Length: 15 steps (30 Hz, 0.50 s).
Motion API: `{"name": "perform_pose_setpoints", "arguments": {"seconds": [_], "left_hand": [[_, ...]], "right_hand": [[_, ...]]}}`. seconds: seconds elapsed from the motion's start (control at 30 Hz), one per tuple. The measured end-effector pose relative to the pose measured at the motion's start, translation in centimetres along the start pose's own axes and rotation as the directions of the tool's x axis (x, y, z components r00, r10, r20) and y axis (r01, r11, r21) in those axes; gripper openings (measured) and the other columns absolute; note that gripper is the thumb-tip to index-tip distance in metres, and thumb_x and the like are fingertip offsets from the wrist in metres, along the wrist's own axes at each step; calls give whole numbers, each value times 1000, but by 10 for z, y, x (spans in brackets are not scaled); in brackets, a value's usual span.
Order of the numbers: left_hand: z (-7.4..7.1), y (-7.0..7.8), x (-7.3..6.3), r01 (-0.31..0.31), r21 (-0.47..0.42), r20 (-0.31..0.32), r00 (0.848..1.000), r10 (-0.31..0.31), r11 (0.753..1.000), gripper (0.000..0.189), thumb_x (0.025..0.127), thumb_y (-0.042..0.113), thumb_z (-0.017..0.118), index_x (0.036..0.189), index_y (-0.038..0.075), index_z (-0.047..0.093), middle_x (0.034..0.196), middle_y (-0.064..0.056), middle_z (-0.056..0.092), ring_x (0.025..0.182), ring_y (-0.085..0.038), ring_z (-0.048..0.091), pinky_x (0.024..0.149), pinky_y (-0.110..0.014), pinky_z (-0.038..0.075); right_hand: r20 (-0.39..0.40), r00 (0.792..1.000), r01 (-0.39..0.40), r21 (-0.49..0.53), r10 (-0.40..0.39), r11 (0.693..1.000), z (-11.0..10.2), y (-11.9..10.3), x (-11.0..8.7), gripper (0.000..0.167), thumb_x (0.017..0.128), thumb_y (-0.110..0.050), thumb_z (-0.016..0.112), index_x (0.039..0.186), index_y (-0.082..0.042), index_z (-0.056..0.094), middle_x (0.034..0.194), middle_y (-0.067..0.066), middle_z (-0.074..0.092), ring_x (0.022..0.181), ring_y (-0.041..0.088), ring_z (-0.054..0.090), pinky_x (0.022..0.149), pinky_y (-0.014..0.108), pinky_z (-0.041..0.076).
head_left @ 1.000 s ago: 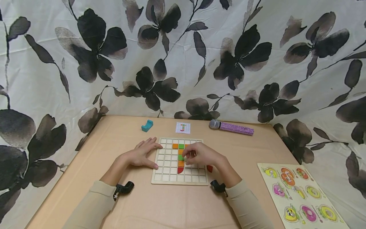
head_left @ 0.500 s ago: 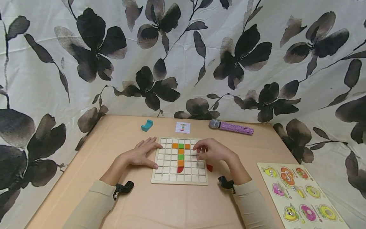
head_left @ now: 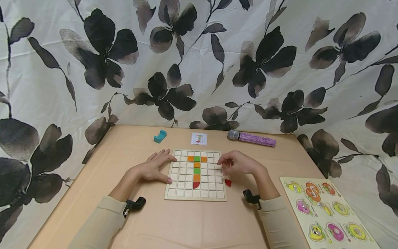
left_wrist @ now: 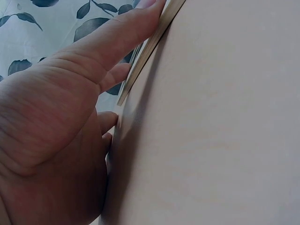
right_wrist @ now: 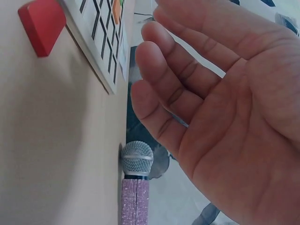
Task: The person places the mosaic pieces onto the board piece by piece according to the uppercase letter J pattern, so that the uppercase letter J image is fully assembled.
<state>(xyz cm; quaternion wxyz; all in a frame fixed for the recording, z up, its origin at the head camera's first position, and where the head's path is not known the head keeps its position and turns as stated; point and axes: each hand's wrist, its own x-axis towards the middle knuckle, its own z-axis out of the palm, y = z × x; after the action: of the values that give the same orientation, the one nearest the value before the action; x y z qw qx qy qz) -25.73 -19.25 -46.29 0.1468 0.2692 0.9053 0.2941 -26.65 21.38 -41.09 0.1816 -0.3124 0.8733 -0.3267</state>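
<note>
A white grid board [head_left: 182, 192] lies on the table. Its colored pieces form a row of orange, a green square [head_left: 197, 159] and orange, with a column below ending in a red rounded piece [head_left: 196, 184]. My left hand [head_left: 153, 167] rests at the board's left side, thumb and fingers spread over its edge. Above the right edge hovers my right hand [head_left: 239, 163], fingers loosely bent; the right wrist view shows nothing in its palm. Just beneath it, beside the board, a loose red piece [head_left: 228, 183] lies on the table, also visible as a red block [right_wrist: 42, 26] there.
A small card [head_left: 199, 138] with a colored pattern lies behind the board. To its left is a teal curved object [head_left: 160, 136], to its right a purple glittery microphone [head_left: 252, 137]. A fruit picture sheet [head_left: 323, 207] covers the right front. A floral cloth hangs behind.
My right hand has drawn back rightward from the colored column to the board's right edge, uncovering the right-hand orange square. My left hand has stayed put.
</note>
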Motion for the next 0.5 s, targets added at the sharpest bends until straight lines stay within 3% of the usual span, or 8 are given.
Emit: {"name": "perform_pose_setpoints", "arguments": {"seconds": [0.23,0.5], "left_hand": [[0,0,-1,5,-6,0,1000,-5,1000,85,76,57,87,146,25,52,175,-19,10,162,-43,1,127,-64,-4],[0,-2,0,7,-3,-3,1000,-7,1000,85,76,58,87,146,26,52,175,-19,10,162,-43,1,127,-64,-4]], "right_hand": [[79,997,-26,34,23,999,-4,9,-7,25,83,-2,82,108,-5,76,93,7,73,81,19,62,74,27,54],[210,971,-148,160,113,976,-1,19,-9,32,77,3,86,106,-3,75,94,20,70,82,20,60,72,28,51]]}}
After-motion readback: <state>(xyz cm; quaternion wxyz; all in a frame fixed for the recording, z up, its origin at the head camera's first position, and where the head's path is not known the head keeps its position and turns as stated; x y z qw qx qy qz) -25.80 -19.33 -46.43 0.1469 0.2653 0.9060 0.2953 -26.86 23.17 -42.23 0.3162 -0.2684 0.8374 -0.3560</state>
